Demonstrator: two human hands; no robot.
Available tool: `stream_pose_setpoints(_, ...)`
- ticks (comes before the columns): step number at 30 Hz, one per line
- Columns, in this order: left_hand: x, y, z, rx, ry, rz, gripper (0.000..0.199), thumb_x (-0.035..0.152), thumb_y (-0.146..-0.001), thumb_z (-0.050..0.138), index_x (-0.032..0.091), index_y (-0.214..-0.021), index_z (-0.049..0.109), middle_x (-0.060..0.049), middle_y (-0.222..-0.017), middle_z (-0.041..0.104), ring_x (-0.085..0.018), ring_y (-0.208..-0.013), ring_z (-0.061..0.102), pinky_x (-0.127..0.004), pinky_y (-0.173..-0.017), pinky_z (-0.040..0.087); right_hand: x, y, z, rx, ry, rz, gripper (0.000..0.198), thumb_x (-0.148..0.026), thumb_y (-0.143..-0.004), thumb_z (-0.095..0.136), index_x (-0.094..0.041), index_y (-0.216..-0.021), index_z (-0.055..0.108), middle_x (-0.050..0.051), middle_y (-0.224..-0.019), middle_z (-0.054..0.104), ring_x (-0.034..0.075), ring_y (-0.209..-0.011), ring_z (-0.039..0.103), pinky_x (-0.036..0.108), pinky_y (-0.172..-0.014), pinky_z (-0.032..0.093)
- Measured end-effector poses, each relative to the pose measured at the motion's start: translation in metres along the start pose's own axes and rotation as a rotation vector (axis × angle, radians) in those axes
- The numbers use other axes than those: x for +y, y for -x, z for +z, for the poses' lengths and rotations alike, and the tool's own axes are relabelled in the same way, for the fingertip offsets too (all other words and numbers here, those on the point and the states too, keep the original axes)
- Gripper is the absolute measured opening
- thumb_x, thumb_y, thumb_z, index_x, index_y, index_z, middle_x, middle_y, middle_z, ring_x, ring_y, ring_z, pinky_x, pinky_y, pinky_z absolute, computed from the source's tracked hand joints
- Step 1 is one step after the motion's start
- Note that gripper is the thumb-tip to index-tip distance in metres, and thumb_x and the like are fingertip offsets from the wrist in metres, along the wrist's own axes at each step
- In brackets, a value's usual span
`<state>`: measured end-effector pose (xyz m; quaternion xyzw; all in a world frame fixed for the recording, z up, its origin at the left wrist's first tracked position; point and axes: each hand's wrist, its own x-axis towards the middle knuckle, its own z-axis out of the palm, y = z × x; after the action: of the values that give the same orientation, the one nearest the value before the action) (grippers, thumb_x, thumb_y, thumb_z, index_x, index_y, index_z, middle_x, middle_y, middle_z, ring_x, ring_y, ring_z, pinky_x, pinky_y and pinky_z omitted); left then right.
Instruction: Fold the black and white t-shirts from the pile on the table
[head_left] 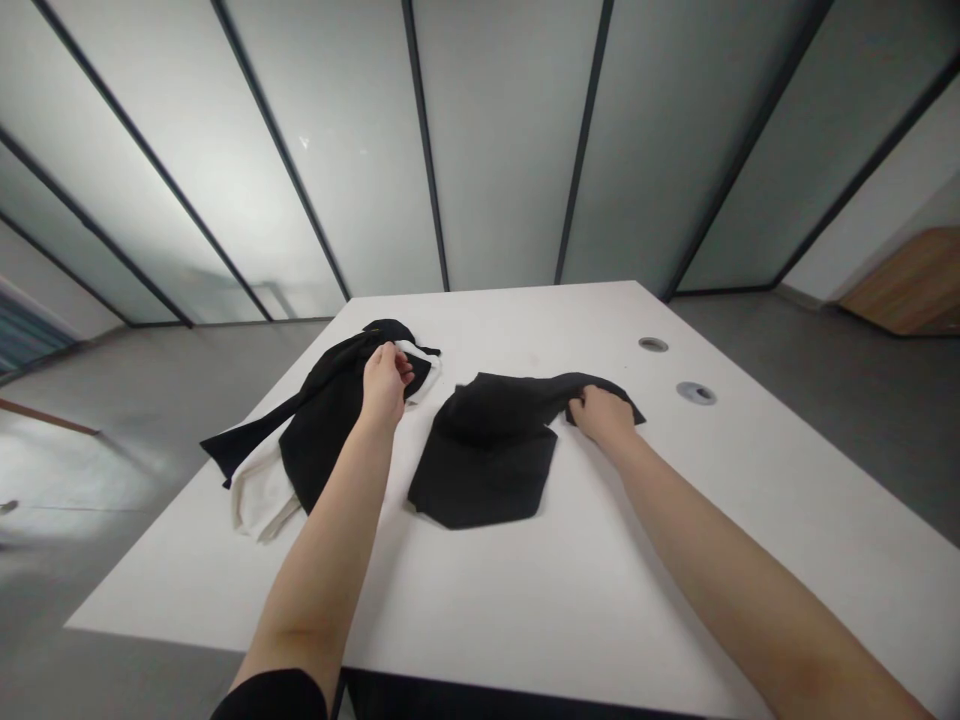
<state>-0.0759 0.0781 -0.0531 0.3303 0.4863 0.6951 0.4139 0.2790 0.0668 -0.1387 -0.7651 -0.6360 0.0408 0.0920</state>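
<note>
A black garment (487,470) lies partly folded in the middle of the white table. One narrow part of it, like a sleeve, reaches to the right, and my right hand (604,415) grips that part with curled fingers. To the left is a loose heap of black clothes (322,430), with white cloth (262,490) showing beneath. My left hand (386,382) is over the upper right of this heap, near a white edge. Its fingers are curled together; whether cloth is between them cannot be made out.
The white table (480,610) has two round grommets, one farther back (652,344) and one nearer (697,393), on its right side. Frosted glass panels (502,150) stand behind the table. A wooden panel (907,280) is at the far right.
</note>
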Motion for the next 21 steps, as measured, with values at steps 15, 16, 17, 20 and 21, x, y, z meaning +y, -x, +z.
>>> stream_pose_setpoints(15,-0.064,0.099,0.046,-0.933,-1.353,0.158,0.059,0.071,-0.091,0.067,0.018,-0.117,0.074,-0.015,-0.117,0.079,-0.033,-0.107,0.074,-0.039,-0.087,0.056,-0.013,0.009,0.016,-0.014,-0.103,-0.392,0.071,-0.049,-0.095,0.068,-0.024,-0.160,0.054,0.017,-0.154,0.060,0.043,-0.130,0.054,0.054,-0.103,0.046)
stream_pose_setpoints(16,-0.069,0.102,0.046,-0.853,-1.440,0.205,0.072,0.077,-0.089,0.065,0.016,-0.127,0.070,-0.018,-0.127,0.075,-0.037,-0.116,0.071,-0.043,-0.093,0.055,-0.016,0.012,0.013,-0.029,-0.101,-0.384,0.070,-0.055,-0.094,0.070,-0.024,-0.156,0.058,0.018,-0.148,0.063,0.043,-0.126,0.056,0.052,-0.101,0.046)
stream_pose_setpoints(17,-0.073,0.104,0.047,-0.787,-1.523,0.249,0.083,0.082,-0.087,0.064,0.015,-0.136,0.066,-0.021,-0.135,0.071,-0.041,-0.125,0.067,-0.046,-0.098,0.054,-0.021,0.015,0.011,-0.046,-0.101,-0.388,0.067,-0.059,-0.094,0.070,-0.023,-0.150,0.064,0.018,-0.141,0.067,0.042,-0.123,0.057,0.050,-0.098,0.046)
stream_pose_setpoints(20,-0.082,0.105,0.046,-0.626,-1.662,0.326,0.101,0.090,-0.082,0.062,0.014,-0.148,0.057,-0.026,-0.145,0.062,-0.047,-0.135,0.056,-0.054,-0.106,0.048,-0.035,0.026,0.009,-0.112,-0.116,-0.473,0.043,-0.055,-0.099,0.066,-0.022,-0.125,0.075,0.015,-0.119,0.074,0.036,-0.111,0.060,0.043,-0.092,0.043)
stream_pose_setpoints(21,-0.083,0.104,0.046,-0.590,-1.665,0.329,0.102,0.090,-0.081,0.062,0.015,-0.150,0.056,-0.027,-0.145,0.062,-0.048,-0.135,0.056,-0.055,-0.107,0.046,-0.040,0.029,0.010,-0.131,-0.123,-0.511,0.034,-0.048,-0.101,0.064,-0.022,-0.119,0.076,0.013,-0.112,0.075,0.034,-0.108,0.061,0.041,-0.090,0.042)
